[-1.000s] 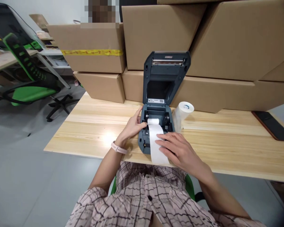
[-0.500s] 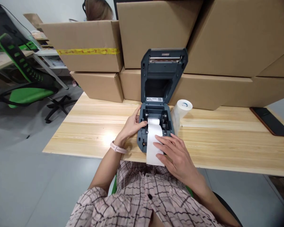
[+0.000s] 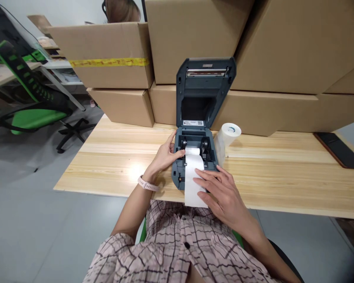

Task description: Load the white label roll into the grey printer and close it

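Observation:
A dark grey label printer [image 3: 178, 169] stands on the table with its lid [image 3: 205, 88] raised. A white paper strip [image 3: 192, 182] runs from a small roll inside it, over its front and past the table's edge. My left hand [image 3: 164, 156] grips the printer's left side, thumb over the rim beside the small roll and fingers along the outer wall, partly hidden. My right hand [image 3: 224, 193] lies over the strip's right edge and the front right corner, fingers stretched and slightly apart. Just right of the printer stands a white roll [image 3: 232, 130] in clear wrapping.
Stacked cardboard boxes [image 3: 194, 29] line the back of the wooden table [image 3: 271, 173]. A dark phone-like object [image 3: 340, 149] lies at the far right. Off to the left is a green office chair [image 3: 38, 118]. Behind the boxes, a person's head [image 3: 124, 11] shows.
The view has shifted very slightly. Both hands, the printer and the paper strip keep nearly the same places, with my right fingers still on the strip.

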A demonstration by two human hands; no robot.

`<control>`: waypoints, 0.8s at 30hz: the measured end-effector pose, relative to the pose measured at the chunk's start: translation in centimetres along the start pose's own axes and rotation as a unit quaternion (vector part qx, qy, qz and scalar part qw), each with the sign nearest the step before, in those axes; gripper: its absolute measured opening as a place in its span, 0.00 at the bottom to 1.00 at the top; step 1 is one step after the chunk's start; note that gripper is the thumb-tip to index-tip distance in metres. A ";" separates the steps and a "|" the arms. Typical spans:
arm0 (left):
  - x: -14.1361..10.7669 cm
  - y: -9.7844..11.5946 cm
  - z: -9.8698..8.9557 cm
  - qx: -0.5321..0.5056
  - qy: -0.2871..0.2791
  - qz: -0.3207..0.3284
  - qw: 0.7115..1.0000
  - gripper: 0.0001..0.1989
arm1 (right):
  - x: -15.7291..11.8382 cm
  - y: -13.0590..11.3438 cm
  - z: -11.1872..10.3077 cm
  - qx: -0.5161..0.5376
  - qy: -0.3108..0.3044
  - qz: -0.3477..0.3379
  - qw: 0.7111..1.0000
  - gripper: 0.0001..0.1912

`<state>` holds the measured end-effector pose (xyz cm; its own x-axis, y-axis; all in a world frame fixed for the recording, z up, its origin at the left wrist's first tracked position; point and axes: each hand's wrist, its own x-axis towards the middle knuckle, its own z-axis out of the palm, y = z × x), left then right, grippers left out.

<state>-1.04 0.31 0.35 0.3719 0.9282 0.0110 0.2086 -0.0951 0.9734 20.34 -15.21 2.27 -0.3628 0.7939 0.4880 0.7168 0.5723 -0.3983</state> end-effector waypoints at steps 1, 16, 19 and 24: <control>0.0 0.1 0.0 0.005 0.001 0.002 1.000 0.52 | 0.0 0.0 0.0 0.002 0.002 0.000 1.000 0.14; 0.1 -0.4 -0.1 -0.006 0.015 0.007 1.000 0.47 | 0.6 0.9 -2.3 0.069 0.018 -0.017 0.997 0.18; 0.3 -0.5 0.0 -0.027 0.033 0.011 0.999 0.44 | 3.5 3.2 -4.4 0.065 0.100 0.001 0.993 0.20; 0.6 -0.6 0.1 -0.079 0.055 0.002 0.995 0.44 | 14.2 10.4 -7.0 0.144 0.235 0.082 0.958 0.31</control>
<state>-0.84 0.91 -0.23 0.2699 0.9623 0.0324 0.0595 -0.0502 0.9970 26.79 0.57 10.56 0.0979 0.7362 0.6697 0.5225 0.5347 -0.6642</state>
